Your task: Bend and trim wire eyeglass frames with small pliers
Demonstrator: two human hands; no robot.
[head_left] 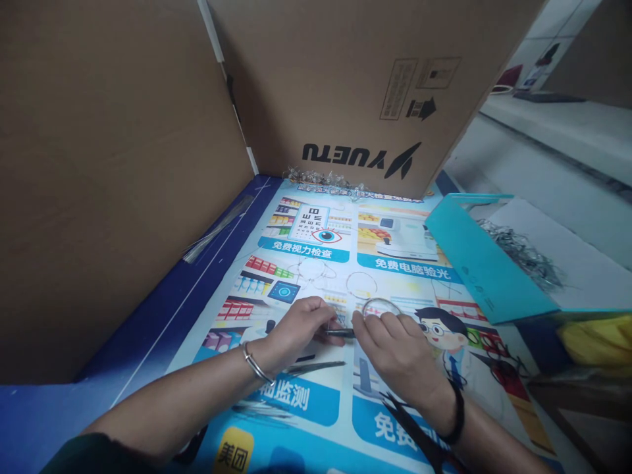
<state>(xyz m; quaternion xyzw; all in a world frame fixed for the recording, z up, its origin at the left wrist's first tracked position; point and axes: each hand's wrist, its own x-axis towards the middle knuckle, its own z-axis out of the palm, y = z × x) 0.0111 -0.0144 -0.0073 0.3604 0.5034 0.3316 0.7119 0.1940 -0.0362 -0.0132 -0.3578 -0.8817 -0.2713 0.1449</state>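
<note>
My right hand (397, 352) is closed around a slim dark-tipped tool (340, 333), which points left and looks like pliers; its grip is hidden in the fist. A thin curved loop (382, 301) rises above those knuckles. My left hand (309, 322), a bangle at its wrist, pinches at the tool's tip; what the fingers hold is too small to make out. Below the hands lie thin dark wire lengths (316, 367) and a blurred bundle of strands (266, 412). Black scissors (419, 434) rest under my right forearm. Beyond the hands is a thin wire ring (362, 284).
Tall cardboard panels (316, 79) stand at the left and back. Clear, tangled small pieces (320, 178) lie along the back panel's foot. Fine strands (217, 230) lie left. At right, a teal box (486, 263) holds tangled wire pieces (523, 253), near a yellow item (600, 339).
</note>
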